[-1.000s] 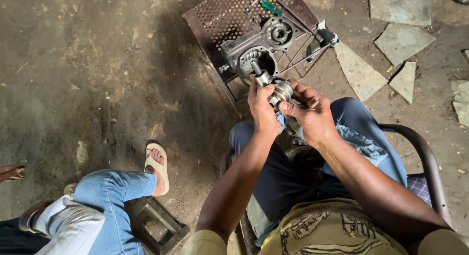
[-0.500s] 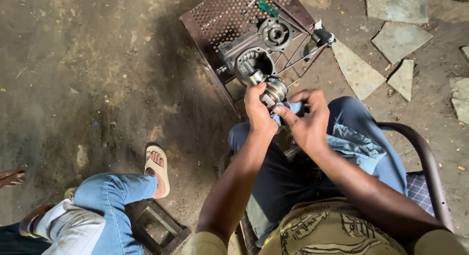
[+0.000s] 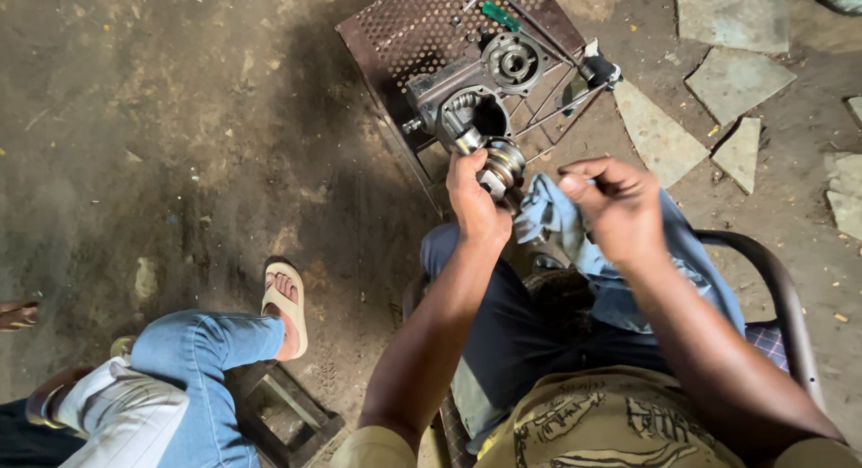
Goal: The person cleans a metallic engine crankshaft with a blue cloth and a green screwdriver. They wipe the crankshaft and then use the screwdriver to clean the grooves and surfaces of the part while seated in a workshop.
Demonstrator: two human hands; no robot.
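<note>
Above the lap, left hand (image 3: pixel 476 199) around a metal shaft (image 3: pixel 496 163) angled up-left toward the housing (image 3: pixel 467 104); right hand (image 3: pixel 615 208) pinching a blue rag (image 3: pixel 552 212).

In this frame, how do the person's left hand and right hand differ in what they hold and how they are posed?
The left hand grips a round metal bearing part; the right hand pinches a blue cloth.
The left hand reaches toward the grey metal housing on the perforated stand; the right hand sits nearer the lap, off the metal.
Both are bare and raised over the knees.

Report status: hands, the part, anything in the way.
Left hand gripping the metal bearing part. Right hand pinching the blue rag. Gear housing just ahead; nothing between.
</note>
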